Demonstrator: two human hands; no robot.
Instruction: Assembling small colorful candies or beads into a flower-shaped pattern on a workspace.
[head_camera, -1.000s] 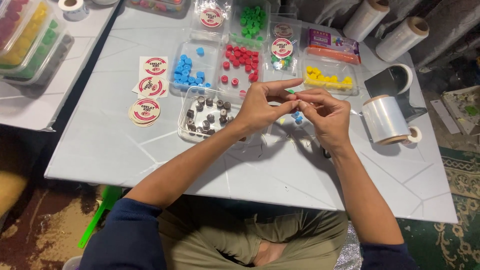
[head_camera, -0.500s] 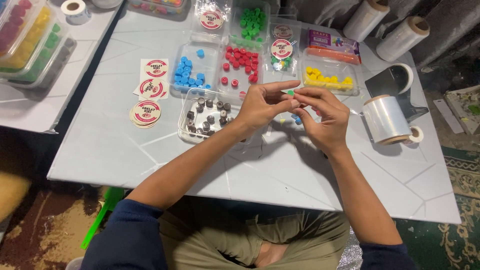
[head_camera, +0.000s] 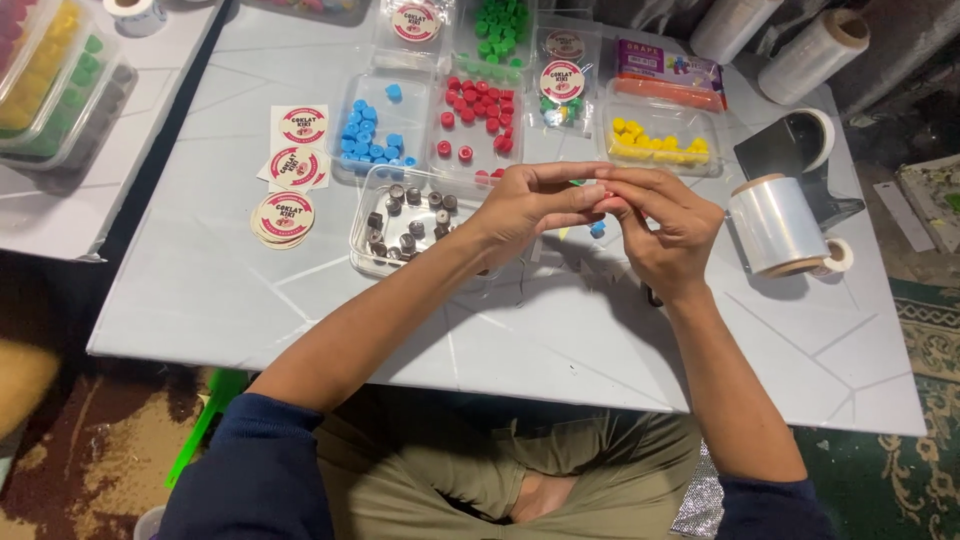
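Observation:
My left hand (head_camera: 525, 205) and my right hand (head_camera: 668, 225) meet fingertip to fingertip above the white table (head_camera: 300, 310). Between the fingertips they pinch a small coloured piece (head_camera: 580, 184); only a bit of green and red shows, and the rest is hidden by the fingers. Under the hands a small blue piece (head_camera: 597, 229) lies on the table. A clear tray of brown pieces (head_camera: 400, 225) sits just left of my left hand.
Clear trays hold blue pieces (head_camera: 372, 138), red pieces (head_camera: 478, 108), green pieces (head_camera: 500, 22) and yellow pieces (head_camera: 655, 142). Round stickers (head_camera: 284, 216) lie at the left. A clear film roll (head_camera: 778, 225) and a black tape dispenser (head_camera: 790, 148) stand at the right.
Both hands stay joined at the same spot over the table. Only the fingers have shifted slightly around the small piece.

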